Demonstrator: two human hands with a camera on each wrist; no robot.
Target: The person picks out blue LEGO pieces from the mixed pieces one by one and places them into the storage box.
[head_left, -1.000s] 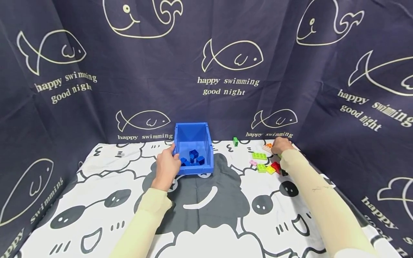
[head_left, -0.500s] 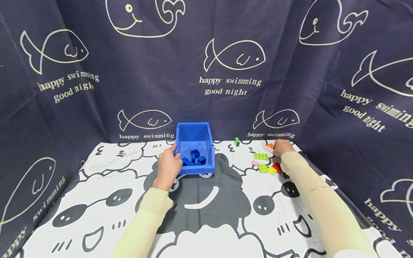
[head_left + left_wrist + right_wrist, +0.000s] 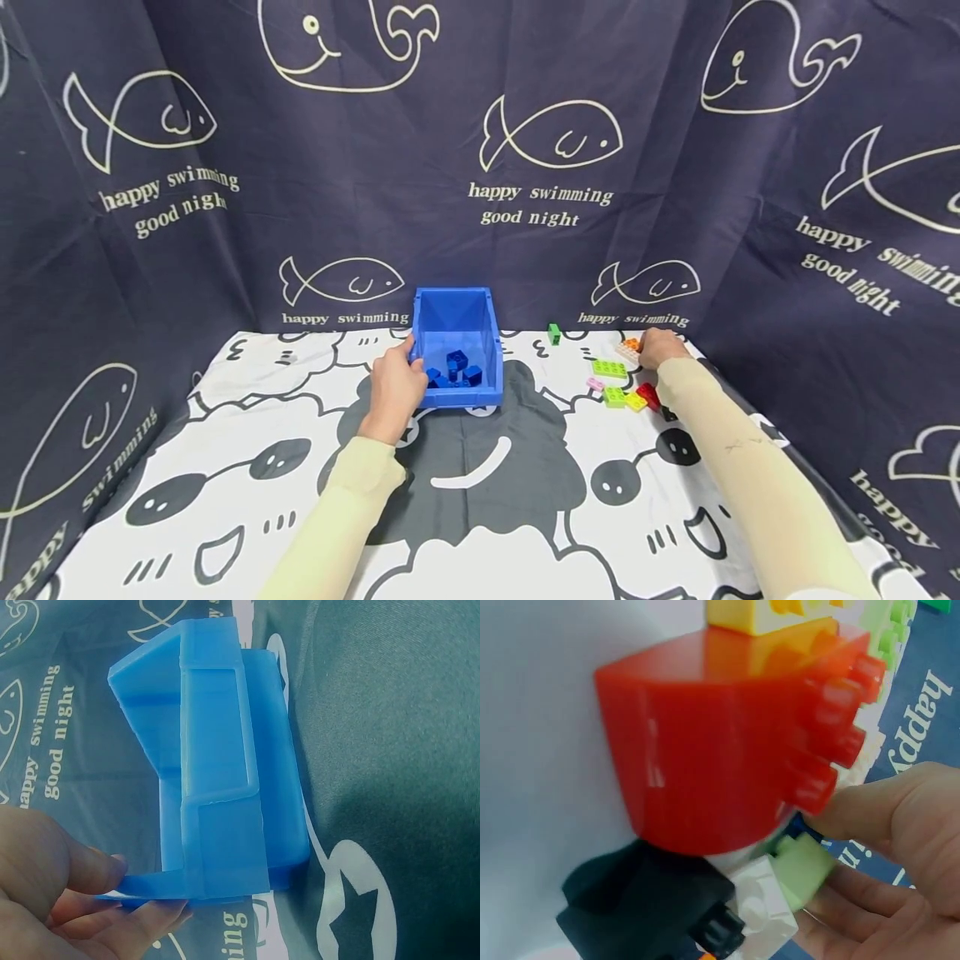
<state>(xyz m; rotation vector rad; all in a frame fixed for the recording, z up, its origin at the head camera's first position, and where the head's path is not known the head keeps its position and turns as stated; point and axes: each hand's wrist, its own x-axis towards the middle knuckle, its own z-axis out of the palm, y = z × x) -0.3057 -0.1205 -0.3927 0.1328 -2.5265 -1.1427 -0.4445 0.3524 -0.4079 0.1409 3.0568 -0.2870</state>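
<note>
A blue plastic bin [image 3: 457, 396] stands at the table's back, several blue bricks [image 3: 453, 367] in it. My left hand [image 3: 395, 385] pinches the bin's left wall, thumb inside and fingers outside in the left wrist view. At the right, my right hand [image 3: 660, 347] reaches down among loose building bricks. In the right wrist view its thumb is beside a dark blue piece [image 3: 798, 825], and the fingers lie behind a light green brick [image 3: 804, 868]. Whether they grip either is partly hidden. A red curved brick [image 3: 705, 750], a black brick [image 3: 649, 900] and a white brick [image 3: 763, 904] sit close by.
Left of the right hand lie a long lime brick [image 3: 609, 368], a lime brick [image 3: 614, 397], a yellow brick [image 3: 636, 402] and a pink piece [image 3: 595, 384]. A green brick [image 3: 553, 334] stands near the dark curtain [image 3: 525, 275]. Patterned cloth [image 3: 465, 558] covers the table.
The head view has shifted slightly, moving the scene a little to the right in frame. Otherwise the left hand stays on the bin and the right hand stays among the bricks.
</note>
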